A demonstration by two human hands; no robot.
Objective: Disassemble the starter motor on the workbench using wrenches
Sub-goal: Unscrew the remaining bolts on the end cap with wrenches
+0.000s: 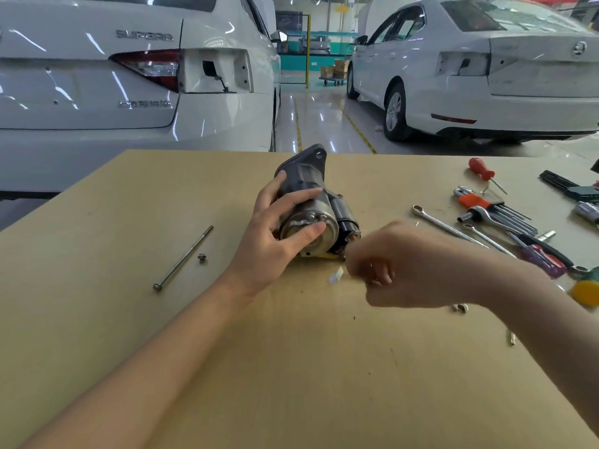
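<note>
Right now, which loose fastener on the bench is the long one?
The long through-bolt left of the starter motor; the small screw beside it is only a stub.

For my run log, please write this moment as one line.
left hand: holds starter motor | right hand: blurred, fingers curled at motor's terminal end | long bolt: removed, on workbench

Grey and silver starter motor (pixel 311 202), tan workbench (pixel 291 367), red-handled screwdriver (pixel 483 170), two white cars (pixel 486 69)
</note>
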